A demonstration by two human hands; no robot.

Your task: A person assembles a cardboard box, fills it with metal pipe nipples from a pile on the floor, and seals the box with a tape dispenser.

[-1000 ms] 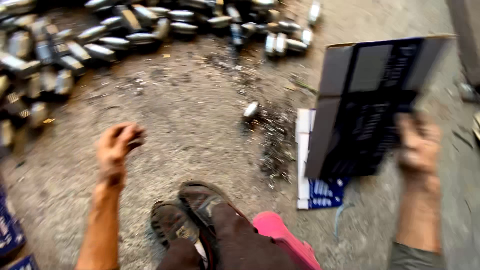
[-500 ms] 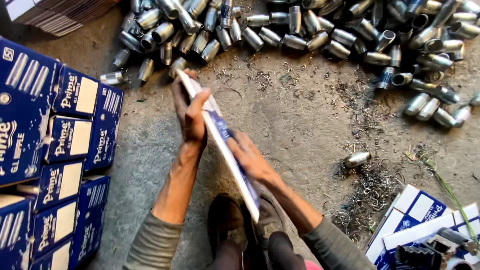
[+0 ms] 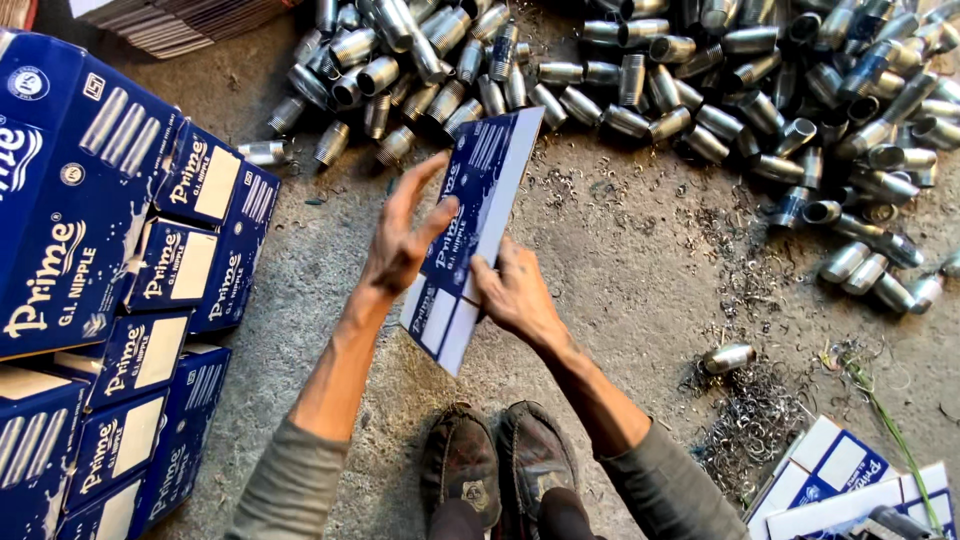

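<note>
I hold a flat, folded blue-and-white cardboard box [image 3: 470, 230] tilted in front of me over the concrete floor. My left hand [image 3: 400, 240] presses against its left face with fingers spread. My right hand [image 3: 515, 295] grips its lower right edge. Beyond the box lies a large heap of short threaded metal pipe pieces [image 3: 640, 70]. My two dark shoes [image 3: 500, 465] are just below my hands.
Stacked blue boxes [image 3: 110, 300] fill the left side. More flat blue-and-white cartons [image 3: 840, 485] lie at the bottom right. A single metal piece [image 3: 728, 357] sits among metal shavings [image 3: 750, 420] on the right. Folded cardboard [image 3: 180, 15] lies at the top left.
My view has swung left from the flat cartons to the box stacks. Both hands came together on the flat box, which has turned from edge-on to show its printed face.
</note>
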